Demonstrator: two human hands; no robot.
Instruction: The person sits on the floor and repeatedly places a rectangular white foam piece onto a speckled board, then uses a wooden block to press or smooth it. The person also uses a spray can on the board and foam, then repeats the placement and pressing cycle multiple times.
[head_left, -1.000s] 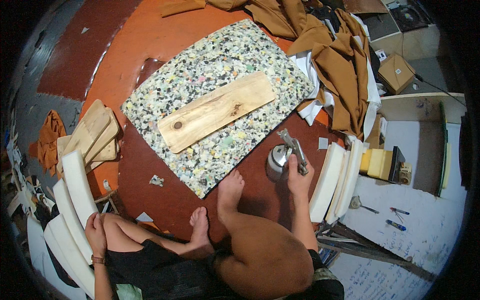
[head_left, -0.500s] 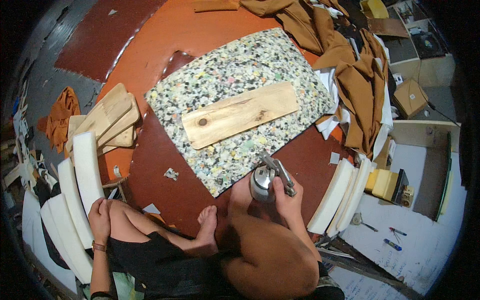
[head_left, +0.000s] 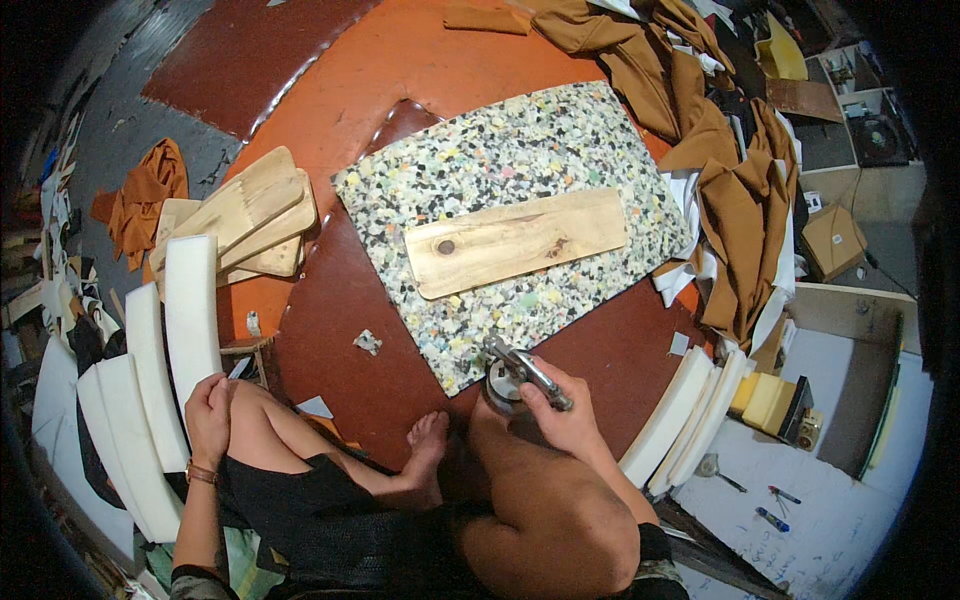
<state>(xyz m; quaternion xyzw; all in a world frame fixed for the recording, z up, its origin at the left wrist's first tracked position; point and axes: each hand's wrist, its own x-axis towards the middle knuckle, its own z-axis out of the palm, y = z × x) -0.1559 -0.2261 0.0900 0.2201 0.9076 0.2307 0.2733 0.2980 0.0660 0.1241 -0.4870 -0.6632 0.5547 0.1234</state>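
Note:
My right hand [head_left: 565, 410] is wrapped round the handle of a metal spray gun [head_left: 535, 378], whose round cup hangs over my right foot. The gun's nozzle points toward the near edge of a speckled foam slab [head_left: 390, 215], just short of it. On the slab lies a pale wooden board [head_left: 520, 240] with a dark knot, its long side slanting up to the right. My left hand [head_left: 208, 420] rests by my left knee, fingers curled in; I see nothing in it. Right beside it stands a white foam strip [head_left: 190, 310].
Wooden boards [head_left: 235, 215] lie stacked at the left. More white foam strips [head_left: 675, 415] stand at the right. Brown fabric [head_left: 730, 230] is heaped at the back right. A cardboard box [head_left: 833, 240] and yellow blocks [head_left: 765, 403] sit farther right. My bare left foot [head_left: 428, 440] rests near the slab.
My right hand has brought the spray gun leftward along the slab's near edge and tilted it. The left hand stays by the knee. The whole view has shifted slightly.

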